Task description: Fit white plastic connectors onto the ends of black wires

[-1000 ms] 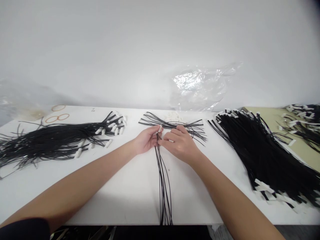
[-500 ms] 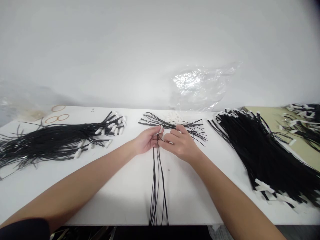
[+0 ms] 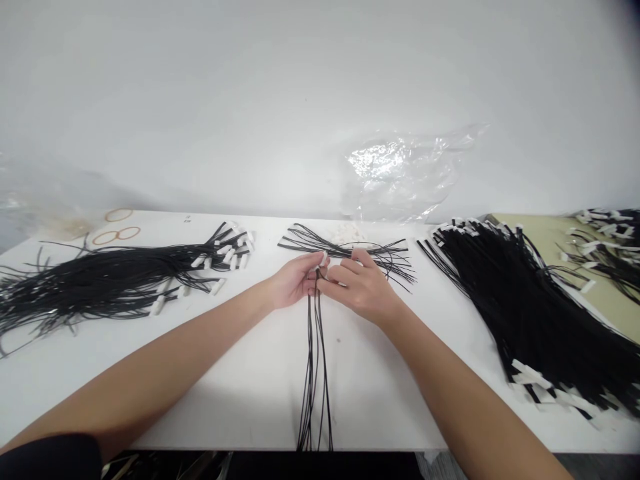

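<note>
My left hand [image 3: 299, 280] is closed on a small white connector [image 3: 324, 258], pinched between thumb and fingers. Several thin black wires [image 3: 314, 360] hang from between my hands down past the table's front edge. My right hand [image 3: 363, 285] meets it from the right, fingers curled and pinching at a black wire close to the connector; the exact contact is hidden by the fingers. Just behind both hands lies a loose bundle of cut black wires [image 3: 345, 248], with a little heap of white connectors [image 3: 350, 233] beyond it.
On the left, a bundle of black wires [image 3: 115, 277] ends in white connectors. A large pile of black cables [image 3: 530, 307] with white ends covers the right side. Behind lie clear plastic bags [image 3: 405, 173] and orange rubber bands [image 3: 125, 233]. Wired connectors rest on a yellowish board [image 3: 530, 233].
The hanging wires have swung slightly and drawn closer together. Both hands keep nearly the same pose, and the view has shifted a little.
</note>
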`<state>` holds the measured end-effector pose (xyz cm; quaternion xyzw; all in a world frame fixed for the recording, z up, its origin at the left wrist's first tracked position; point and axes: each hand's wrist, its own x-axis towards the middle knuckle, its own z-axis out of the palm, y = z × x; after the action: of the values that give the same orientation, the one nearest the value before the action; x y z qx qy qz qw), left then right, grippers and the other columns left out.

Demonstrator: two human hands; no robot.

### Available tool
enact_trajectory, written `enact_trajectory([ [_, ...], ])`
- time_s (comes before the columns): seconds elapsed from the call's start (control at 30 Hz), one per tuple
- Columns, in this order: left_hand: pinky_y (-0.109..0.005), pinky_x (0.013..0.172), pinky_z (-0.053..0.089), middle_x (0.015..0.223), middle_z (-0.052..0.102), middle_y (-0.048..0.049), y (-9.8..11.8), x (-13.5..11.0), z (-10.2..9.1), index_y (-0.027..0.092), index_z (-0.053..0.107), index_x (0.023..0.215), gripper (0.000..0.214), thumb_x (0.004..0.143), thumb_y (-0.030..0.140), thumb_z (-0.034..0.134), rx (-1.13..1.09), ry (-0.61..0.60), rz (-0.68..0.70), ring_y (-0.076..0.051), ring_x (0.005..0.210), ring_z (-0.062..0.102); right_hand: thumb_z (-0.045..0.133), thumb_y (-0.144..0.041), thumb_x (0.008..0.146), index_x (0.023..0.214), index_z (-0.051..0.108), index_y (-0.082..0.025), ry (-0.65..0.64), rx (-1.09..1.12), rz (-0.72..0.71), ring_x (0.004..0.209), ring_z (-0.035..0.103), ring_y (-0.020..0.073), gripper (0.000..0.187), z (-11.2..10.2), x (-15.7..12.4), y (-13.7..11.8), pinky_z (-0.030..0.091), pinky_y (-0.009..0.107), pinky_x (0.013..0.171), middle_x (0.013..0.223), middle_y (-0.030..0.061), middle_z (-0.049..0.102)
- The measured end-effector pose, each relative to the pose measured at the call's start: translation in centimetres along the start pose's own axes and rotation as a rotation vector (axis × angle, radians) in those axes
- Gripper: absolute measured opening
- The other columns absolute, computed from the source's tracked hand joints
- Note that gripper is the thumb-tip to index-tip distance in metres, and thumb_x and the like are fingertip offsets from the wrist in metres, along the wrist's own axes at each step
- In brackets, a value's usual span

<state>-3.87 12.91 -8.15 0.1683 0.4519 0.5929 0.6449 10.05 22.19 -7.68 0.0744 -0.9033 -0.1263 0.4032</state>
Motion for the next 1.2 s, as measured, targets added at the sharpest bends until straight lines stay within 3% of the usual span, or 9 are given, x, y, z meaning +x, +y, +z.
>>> enact_trajectory([
  [0.17,-0.016,0.036,0.029,0.056,0.036,0.0055,-0.2,0.4,-0.5,0.015,0.050,0.076,0.026,0.076,0.038,0.061,-0.029,0.000,-0.004,-0.002,0.038,0.030,0.048,-0.006,0.083,0.075,0.052,-0.022,0.006,-0.021,0.020,0.062,0.035,0.0077,0.018,0.3,-0.1,0.1,0.026,0.029,0.073,0.066,-0.0046,0.049],
  [0.3,-0.016,0.037,0.029,0.052,0.028,0.0068,-0.3,0.5,-0.5,0.014,0.050,0.075,0.025,0.077,0.037,0.060,-0.022,0.001,0.005,-0.002,0.037,0.025,0.045,-0.011,0.085,0.077,0.054,-0.020,-0.066,0.038,0.121,0.065,0.041,0.0081,0.015,0.4,-0.4,0.1,0.026,0.029,0.074,0.072,-0.0023,0.054],
  [0.43,-0.015,0.037,0.029,0.052,0.030,0.0066,-0.3,0.4,-0.4,0.014,0.050,0.074,0.025,0.076,0.036,0.061,-0.016,0.054,0.019,-0.003,0.038,0.027,0.042,-0.022,0.088,0.087,0.057,-0.019,-0.152,0.234,0.305,0.070,0.049,0.0094,0.016,0.1,-0.4,-0.1,0.029,0.029,0.077,0.079,0.0011,0.059],
  [0.53,-0.015,0.037,0.029,0.052,0.029,0.0064,-0.3,0.4,-0.2,0.015,0.049,0.072,0.026,0.077,0.037,0.060,0.009,0.066,0.034,-0.002,0.038,0.026,0.041,-0.026,0.090,0.086,0.059,-0.018,-0.109,0.548,0.538,0.075,0.053,0.0091,0.020,-0.2,-0.2,-0.2,0.035,0.026,0.075,0.085,0.0020,0.061],
  [0.7,-0.015,0.039,0.029,0.054,0.023,0.0068,-0.3,0.5,-0.2,0.015,0.049,0.073,0.027,0.079,0.040,0.058,0.059,0.039,0.055,-0.003,0.040,0.026,0.052,-0.037,0.083,0.083,0.058,-0.018,0.141,1.087,1.117,0.053,0.044,0.0055,0.020,-0.5,0.3,0.7,0.036,0.020,0.051,0.065,-0.0025,0.051],
  [0.8,-0.016,0.040,0.030,0.055,0.022,0.0067,-0.4,0.5,-0.3,0.015,0.049,0.074,0.027,0.079,0.041,0.057,0.085,0.035,0.072,-0.003,0.040,0.026,0.056,-0.039,0.080,0.079,0.058,-0.018,0.336,1.225,1.322,0.045,0.039,0.0033,0.022,-1.0,0.5,2.0,0.037,0.021,0.048,0.063,-0.0042,0.047],
  [1.0,-0.016,0.041,0.032,0.057,0.027,0.0058,-0.5,0.5,-0.5,0.016,0.050,0.075,0.026,0.078,0.040,0.059,0.107,0.038,0.069,-0.003,0.041,0.027,0.054,-0.039,0.080,0.082,0.057,-0.020,0.717,1.224,1.601,0.043,0.039,0.0020,0.020,-3.0,-0.6,5.7,0.040,0.020,0.043,0.066,-0.0058,0.041],
  [1.1,-0.017,0.042,0.032,0.057,0.025,0.0060,-0.5,0.5,-0.5,0.016,0.049,0.075,0.025,0.078,0.040,0.058,0.109,0.031,0.073,-0.003,0.041,0.027,0.054,-0.043,0.081,0.085,0.057,-0.020,0.866,1.201,1.661,0.050,0.046,0.0016,0.023,-3.6,-1.3,7.2,0.049,0.021,0.053,0.073,-0.0050,0.043],
  [1.2,-0.016,0.042,0.031,0.057,0.025,0.0061,-0.5,0.5,-0.4,0.016,0.049,0.075,0.024,0.079,0.039,0.057,0.109,0.027,0.076,-0.003,0.041,0.027,0.055,-0.046,0.080,0.091,0.059,-0.020,0.926,1.288,1.650,0.063,0.055,0.0036,0.028,-3.9,-1.4,7.9,0.054,0.023,0.067,0.077,-0.0035,0.047],
])
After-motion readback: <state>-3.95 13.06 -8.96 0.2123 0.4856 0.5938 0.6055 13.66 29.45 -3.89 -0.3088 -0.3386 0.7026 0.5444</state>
